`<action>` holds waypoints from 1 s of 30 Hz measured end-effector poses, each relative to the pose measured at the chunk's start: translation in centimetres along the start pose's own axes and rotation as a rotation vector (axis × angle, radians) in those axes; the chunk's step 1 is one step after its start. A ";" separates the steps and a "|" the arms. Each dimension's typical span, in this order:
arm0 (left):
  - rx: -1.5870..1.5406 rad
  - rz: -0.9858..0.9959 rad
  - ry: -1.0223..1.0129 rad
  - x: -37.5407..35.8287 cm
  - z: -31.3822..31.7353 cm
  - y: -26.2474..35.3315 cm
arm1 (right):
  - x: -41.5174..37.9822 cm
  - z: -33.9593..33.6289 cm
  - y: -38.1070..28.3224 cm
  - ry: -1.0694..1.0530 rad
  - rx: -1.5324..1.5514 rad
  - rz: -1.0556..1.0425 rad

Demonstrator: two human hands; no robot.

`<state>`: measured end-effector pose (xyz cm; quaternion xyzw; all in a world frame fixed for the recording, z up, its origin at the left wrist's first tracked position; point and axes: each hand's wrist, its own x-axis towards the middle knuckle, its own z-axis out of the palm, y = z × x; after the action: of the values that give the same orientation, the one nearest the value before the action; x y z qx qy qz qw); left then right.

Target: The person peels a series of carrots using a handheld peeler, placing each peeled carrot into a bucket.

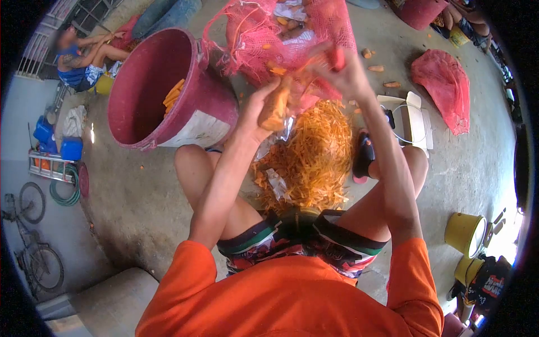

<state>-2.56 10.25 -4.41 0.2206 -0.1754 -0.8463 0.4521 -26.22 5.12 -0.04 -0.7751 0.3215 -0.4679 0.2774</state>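
Observation:
My left hand (pixel 259 106) is closed around a carrot (pixel 275 109), held tilted above a heap of orange peelings (pixel 323 151). To its right, my right hand (pixel 349 76) is raised and smeared by motion. Its fingers are wrapped round a red-handled tool (pixel 337 58) that looks like a peeler; the blade cannot be made out. Just beyond both hands lies a pink mesh sack (pixel 241 36) with carrots and white scraps in its opening. A large dark-pink tub (pixel 216 104) stands left of my left hand, with several peeled carrots (pixel 174 96) inside.
Loose carrots (pixel 392 85) lie on the concrete floor at right, near a white box-like container (pixel 414 121) and another pink sack (pixel 443 87). Yellow buckets (pixel 463 233) stand at far right. One person (pixel 84 62) sits at upper left; another is partly visible at upper right.

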 end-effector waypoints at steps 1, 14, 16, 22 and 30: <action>0.022 0.020 0.042 0.0 0.2 -0.4 | 0.3 -0.7 0.9 -0.001 0.000 -0.006; 0.039 -0.049 0.077 -1.8 1.5 -0.8 | 0.5 -1.0 -0.1 0.055 0.099 0.008; -0.028 -0.047 0.012 -1.4 1.7 -0.6 | -0.3 0.9 -3.7 0.011 0.121 -0.008; -0.045 -0.110 -0.056 -1.9 0.8 -0.8 | 0.8 -1.8 -0.1 0.051 0.062 0.094; 0.084 -0.064 0.000 -2.4 2.1 -0.6 | -0.6 0.1 -2.0 -0.049 0.028 0.090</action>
<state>-2.91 12.79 -2.48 0.2447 -0.2038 -0.8522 0.4152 -25.86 6.85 1.00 -0.7673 0.3426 -0.4400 0.3166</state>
